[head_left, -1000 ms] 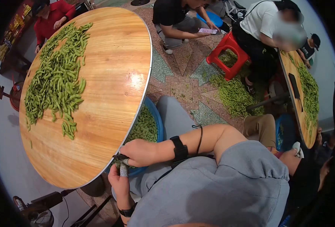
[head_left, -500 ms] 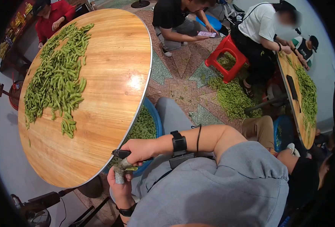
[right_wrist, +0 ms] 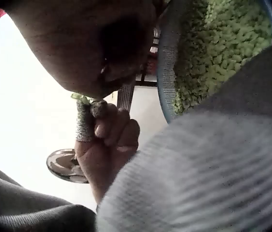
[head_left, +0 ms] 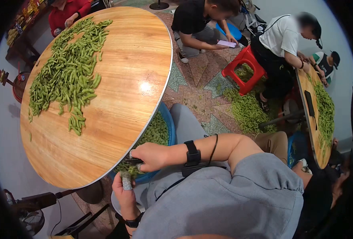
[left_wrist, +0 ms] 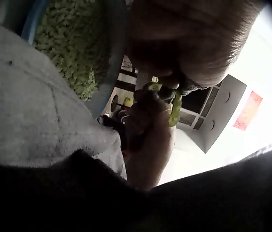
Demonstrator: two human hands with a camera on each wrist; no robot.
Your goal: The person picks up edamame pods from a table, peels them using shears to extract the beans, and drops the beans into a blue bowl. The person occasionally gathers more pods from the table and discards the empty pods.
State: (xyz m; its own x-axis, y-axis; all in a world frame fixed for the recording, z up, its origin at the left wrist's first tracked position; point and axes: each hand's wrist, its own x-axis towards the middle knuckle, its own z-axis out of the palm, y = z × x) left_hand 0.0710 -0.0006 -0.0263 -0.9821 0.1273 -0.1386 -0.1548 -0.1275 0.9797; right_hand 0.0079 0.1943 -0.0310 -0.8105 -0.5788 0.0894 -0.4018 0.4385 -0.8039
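Note:
At the round table's near edge, my right hand (head_left: 150, 156) grips a small black tool (head_left: 134, 161), mostly hidden by the fingers. Just below it, my left hand (head_left: 124, 193) stands thumb up, a grey knitted cover (head_left: 126, 181) on one finger. Between the hands is a green soybean pod (left_wrist: 175, 111), pinched in the left fingers. In the right wrist view, the left hand (right_wrist: 109, 137) has its fingers curled and a bit of green at the tips. Directly beneath both hands sits a blue basin (head_left: 169, 123) of shelled green beans (head_left: 156, 129).
Many pods (head_left: 70, 65) lie heaped on the wooden round table (head_left: 124, 79). More pods (head_left: 246, 109) cover the floor by a red stool (head_left: 246, 71). A second table (head_left: 310, 103) carries pods and a black knife. Several people sit or crouch around.
The hands stay together at the table edge, shifting slightly. The black tool, plainly visible half a second ago, is now more covered by the right hand. The head view has turned a little.

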